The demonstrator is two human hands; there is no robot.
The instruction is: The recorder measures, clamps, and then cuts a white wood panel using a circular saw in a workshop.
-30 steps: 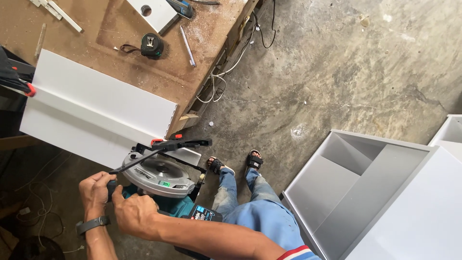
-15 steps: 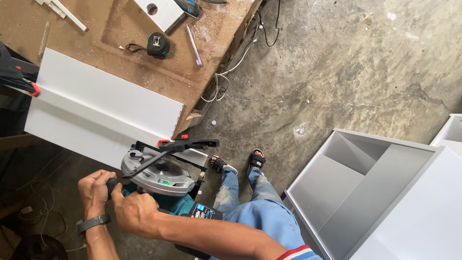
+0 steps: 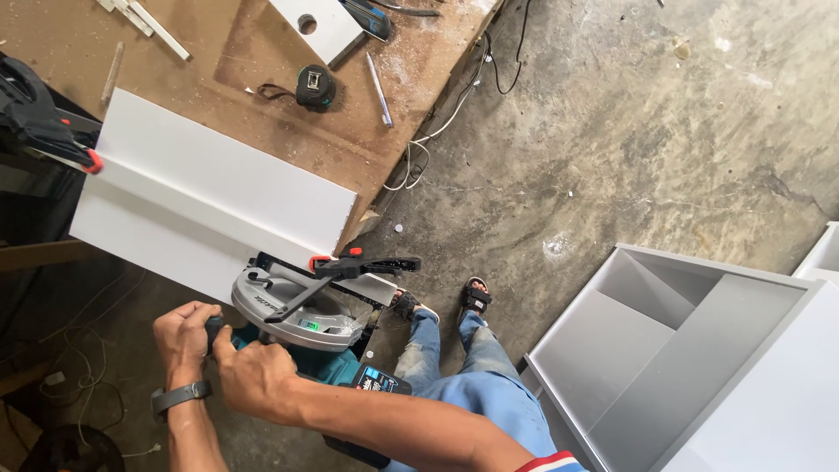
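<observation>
A teal and silver cordless circular saw [image 3: 301, 319] sits at the near edge of two long white boards [image 3: 210, 197] lying on a brown workbench [image 3: 236, 61]. My left hand [image 3: 185, 332] grips the saw's front handle, and my right hand [image 3: 253, 376] is closed on its rear handle. A black bar clamp with orange tips [image 3: 354, 265] holds the boards at the right end, just beyond the saw. Another black and red clamp [image 3: 39, 127] holds the left end.
On the bench lie a black tape measure [image 3: 315, 87], a pencil-like stick [image 3: 378, 77], a white panel with a round hole [image 3: 316, 22] and wood strips [image 3: 144, 22]. Cables [image 3: 437, 131] hang off the bench. A white open cabinet [image 3: 690, 350] stands on the concrete floor at right.
The view has shifted slightly; the saw and both hands stay in the same grip at the board's edge, with no clear movement of the saw.
</observation>
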